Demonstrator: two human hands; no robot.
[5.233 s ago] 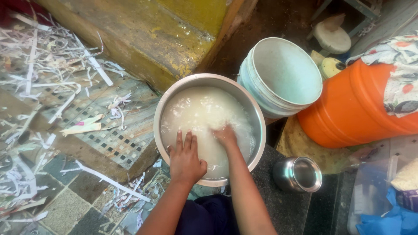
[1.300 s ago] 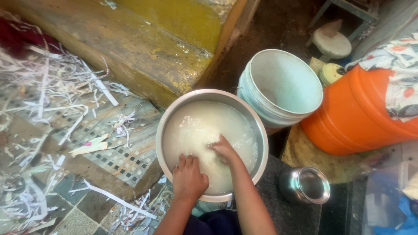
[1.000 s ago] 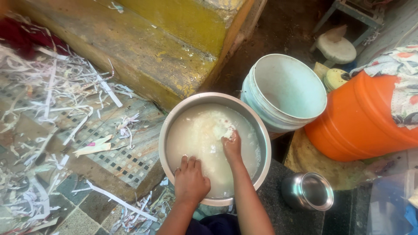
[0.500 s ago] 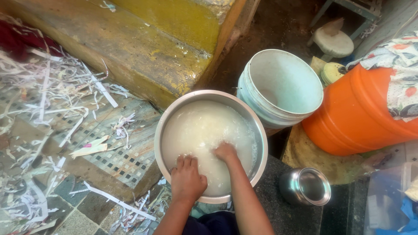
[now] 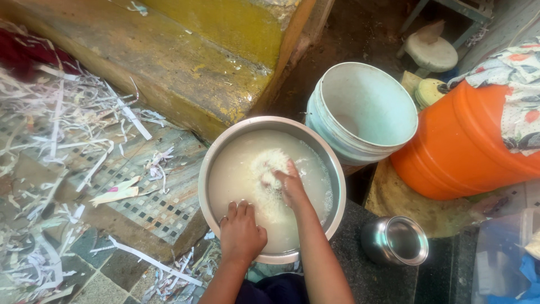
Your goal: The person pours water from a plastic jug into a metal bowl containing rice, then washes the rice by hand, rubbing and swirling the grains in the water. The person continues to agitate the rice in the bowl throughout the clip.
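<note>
We see a patterned tiled floor (image 5: 152, 208) on the left, strewn with white paper shreds (image 5: 62, 129). A dark stone slab (image 5: 360, 276) carries our steel basin (image 5: 332, 169) and a small steel pot (image 5: 394, 241) just beside it. Farther back on the dirt ground stand a pale blue bucket (image 5: 332, 124) and an orange drum (image 5: 467, 152)

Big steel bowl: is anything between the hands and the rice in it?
Nothing visible is. The right hand is already in the cloudy water of the big steel bowl, lifting a clump of rice. The left hand rests on the bowl's near rim, fingers dipping inside. The pale bucket and small steel pot stand apart.
</note>
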